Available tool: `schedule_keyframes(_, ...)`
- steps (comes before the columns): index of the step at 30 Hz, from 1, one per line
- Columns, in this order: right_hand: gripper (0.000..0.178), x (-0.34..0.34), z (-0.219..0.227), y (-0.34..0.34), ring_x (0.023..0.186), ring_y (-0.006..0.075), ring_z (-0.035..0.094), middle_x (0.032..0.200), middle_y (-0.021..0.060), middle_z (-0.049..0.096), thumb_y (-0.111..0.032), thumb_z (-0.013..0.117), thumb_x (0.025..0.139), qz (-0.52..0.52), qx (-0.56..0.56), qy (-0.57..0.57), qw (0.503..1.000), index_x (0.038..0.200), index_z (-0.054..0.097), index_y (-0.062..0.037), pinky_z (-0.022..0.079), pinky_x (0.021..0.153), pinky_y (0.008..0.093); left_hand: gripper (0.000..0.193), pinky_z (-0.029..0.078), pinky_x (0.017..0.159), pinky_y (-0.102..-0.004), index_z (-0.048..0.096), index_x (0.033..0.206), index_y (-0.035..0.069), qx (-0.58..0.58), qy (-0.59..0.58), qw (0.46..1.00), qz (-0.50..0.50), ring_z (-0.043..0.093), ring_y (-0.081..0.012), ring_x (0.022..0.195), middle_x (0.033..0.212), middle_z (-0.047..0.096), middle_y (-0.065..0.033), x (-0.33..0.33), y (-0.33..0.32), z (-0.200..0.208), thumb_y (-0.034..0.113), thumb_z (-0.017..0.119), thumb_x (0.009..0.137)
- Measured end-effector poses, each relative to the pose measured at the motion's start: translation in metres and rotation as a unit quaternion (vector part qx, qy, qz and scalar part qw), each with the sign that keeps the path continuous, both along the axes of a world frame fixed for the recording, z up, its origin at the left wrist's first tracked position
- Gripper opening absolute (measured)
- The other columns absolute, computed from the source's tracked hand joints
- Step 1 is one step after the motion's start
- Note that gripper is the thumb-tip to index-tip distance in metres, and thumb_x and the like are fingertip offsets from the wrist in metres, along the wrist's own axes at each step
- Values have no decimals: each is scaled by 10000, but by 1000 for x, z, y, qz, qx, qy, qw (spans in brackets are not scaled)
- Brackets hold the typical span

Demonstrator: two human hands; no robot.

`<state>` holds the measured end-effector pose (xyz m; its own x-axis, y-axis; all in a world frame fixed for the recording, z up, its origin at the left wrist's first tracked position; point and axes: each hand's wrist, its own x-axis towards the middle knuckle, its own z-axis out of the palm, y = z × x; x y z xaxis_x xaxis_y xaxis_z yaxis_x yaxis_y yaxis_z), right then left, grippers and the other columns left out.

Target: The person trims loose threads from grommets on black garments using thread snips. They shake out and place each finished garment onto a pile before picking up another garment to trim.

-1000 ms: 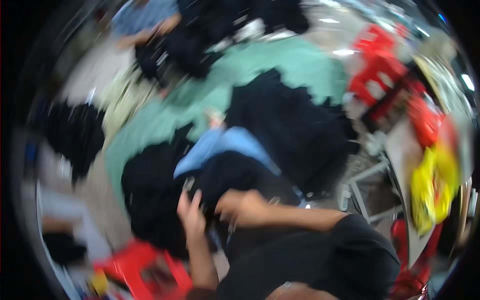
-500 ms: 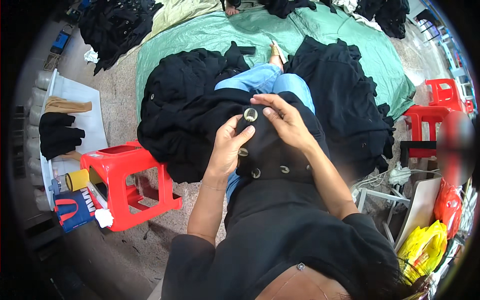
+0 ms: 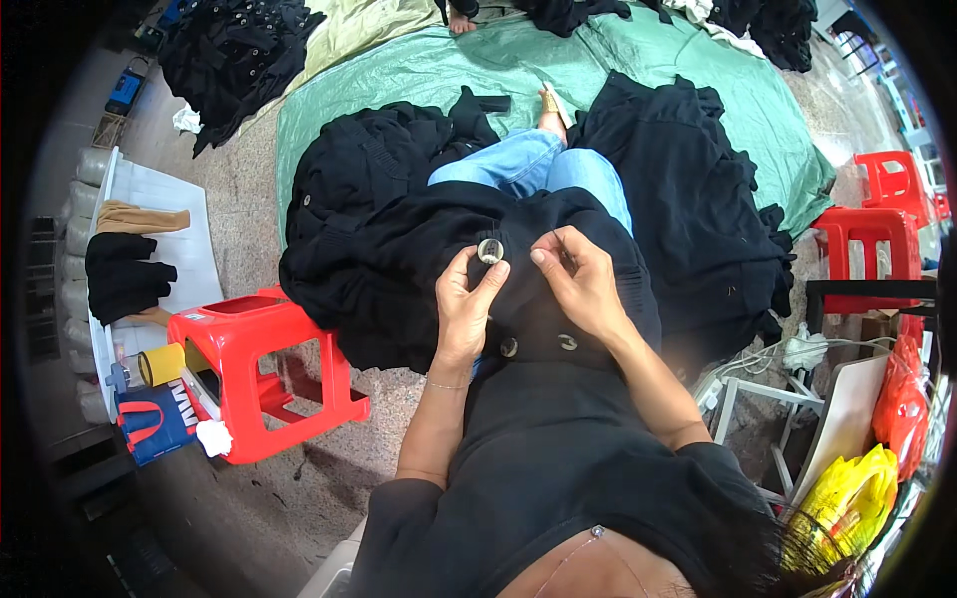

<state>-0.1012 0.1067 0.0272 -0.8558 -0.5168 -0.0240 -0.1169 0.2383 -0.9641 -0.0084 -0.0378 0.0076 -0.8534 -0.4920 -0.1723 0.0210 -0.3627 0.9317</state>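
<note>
A black knitted garment (image 3: pixel 399 244) lies across my lap. My left hand (image 3: pixel 465 309) is closed, with thumb and fingers pinching its edge around a large pale, dark-centred button (image 3: pixel 489 251) that faces up. To the right of the button, and apart from it, my right hand (image 3: pixel 580 281) is held in a pinch, thumb against forefinger. Whatever sits between those fingertips is too small to make out. Two more buttons show below my hands, one (image 3: pixel 509 347) near my left wrist and another (image 3: pixel 567 342) under my right hand.
More black garments (image 3: pixel 688 189) are heaped on both sides of my legs, over a green sheet (image 3: pixel 399 85). A red stool (image 3: pixel 264 349) stands at left beside a white board (image 3: pixel 189 249) with cloth pieces. Red stools (image 3: pixel 867 249), cables and a yellow bag (image 3: pixel 847 503) are at right.
My right hand has drawn back from above the button, its spread fingers now pinched together. The left hand and the button have come slightly lower in view.
</note>
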Motion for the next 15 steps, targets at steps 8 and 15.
schedule_keyframes(8, 169, 5, 10, 8, 713, 279, 704, 816, 128, 684, -164, 664, 946, -2, 22, 147, 989, 1023, 611, -24, 521, 621, 363, 192, 495, 763, -225, 643, 1087, -13, -119, -17, 993, 20, 584, -51, 864, 990, 673, -12, -1, 7, 4, 80, 710, 933)
schedule_keyframes(15, 170, 6, 7, 3, 621, 239, 687, 751, 99, 681, -152, 719, 898, 9, 4, 211, 977, 986, 625, -41, 508, 551, 335, 174, 476, 735, -227, 651, 1058, -20, -132, -37, 990, -20, 559, -45, 832, 915, 673, -6, -1, 5, 8, 104, 698, 944)
